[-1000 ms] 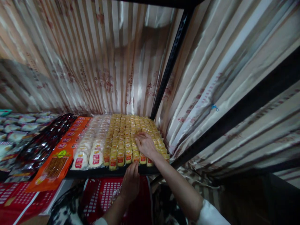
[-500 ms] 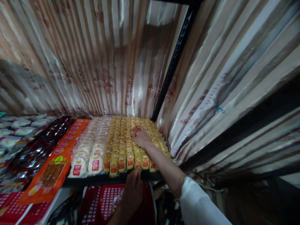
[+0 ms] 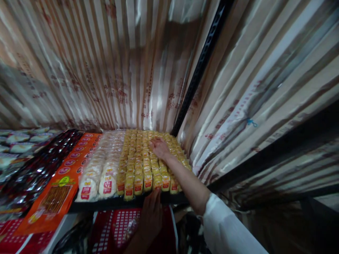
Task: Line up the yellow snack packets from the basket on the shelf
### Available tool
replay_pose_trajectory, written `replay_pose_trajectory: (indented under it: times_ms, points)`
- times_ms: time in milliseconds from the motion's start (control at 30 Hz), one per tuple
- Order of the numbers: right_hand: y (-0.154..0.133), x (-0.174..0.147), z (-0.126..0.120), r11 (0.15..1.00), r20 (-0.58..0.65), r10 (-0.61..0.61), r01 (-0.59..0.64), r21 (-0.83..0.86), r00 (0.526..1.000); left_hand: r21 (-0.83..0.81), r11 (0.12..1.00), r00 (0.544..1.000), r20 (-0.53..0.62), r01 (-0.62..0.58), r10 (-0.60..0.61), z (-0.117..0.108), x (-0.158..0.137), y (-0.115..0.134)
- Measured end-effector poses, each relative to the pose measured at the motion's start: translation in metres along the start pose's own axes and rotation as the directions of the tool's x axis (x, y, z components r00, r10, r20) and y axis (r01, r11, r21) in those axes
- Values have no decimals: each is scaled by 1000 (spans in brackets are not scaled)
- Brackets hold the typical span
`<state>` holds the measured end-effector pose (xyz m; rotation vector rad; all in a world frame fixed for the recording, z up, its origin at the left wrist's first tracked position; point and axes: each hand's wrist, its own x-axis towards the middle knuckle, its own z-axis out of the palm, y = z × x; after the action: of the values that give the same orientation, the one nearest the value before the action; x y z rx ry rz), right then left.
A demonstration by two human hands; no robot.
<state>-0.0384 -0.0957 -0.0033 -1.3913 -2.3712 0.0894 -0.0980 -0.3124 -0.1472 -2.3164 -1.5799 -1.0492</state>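
Note:
Rows of small yellow wrapped cakes [image 3: 139,169] stand packed on a black shelf [image 3: 113,204], their red and orange labels facing the front. My right hand [image 3: 160,147] reaches over them and lies on top of the rows toward the back, fingers stretched out; whatever is under the palm is hidden. Below, at the shelf's front edge, my left hand [image 3: 151,213] points upward with its fingers extended and fingertips against the front of a yellow pack. Neither hand visibly grips a thing.
Left of the cakes are white wrapped packs [image 3: 107,183], orange snack bags [image 3: 53,197] and dark shiny packs [image 3: 23,183]. A red basket [image 3: 106,225] sits below. A black upright post [image 3: 200,67] and striped sheeting [image 3: 127,70] close off the back and right.
My right hand has shifted slightly back and right over the cakes, with its fingers a little straighter. My left hand stays at the shelf edge. The view has turned slightly.

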Motion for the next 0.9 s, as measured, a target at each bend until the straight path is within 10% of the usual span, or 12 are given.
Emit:
replay_pose_trajectory:
  times_ms: [200, 500, 700, 900]
  points:
    - [-12, -87, -36, 930, -394, 113, 43, 365, 912, -47, 999, 999, -29, -24, 23, -1, -2, -3]
    - [-13, -238, -19, 870, -319, 242, -59, 490, 917, -76, 983, 985, -19, -170, 169, -2, -4, 7]
    - [-14, -252, -17, 890, -303, 231, -75, 450, 925, -46, 999, 999, 38, -20, 22, -3, 31, 26]
    - [-17, -208, -30, 960, -314, 109, -17, 281, 943, 65, 987, 989, -14, -149, 150, 5, 30, 17]
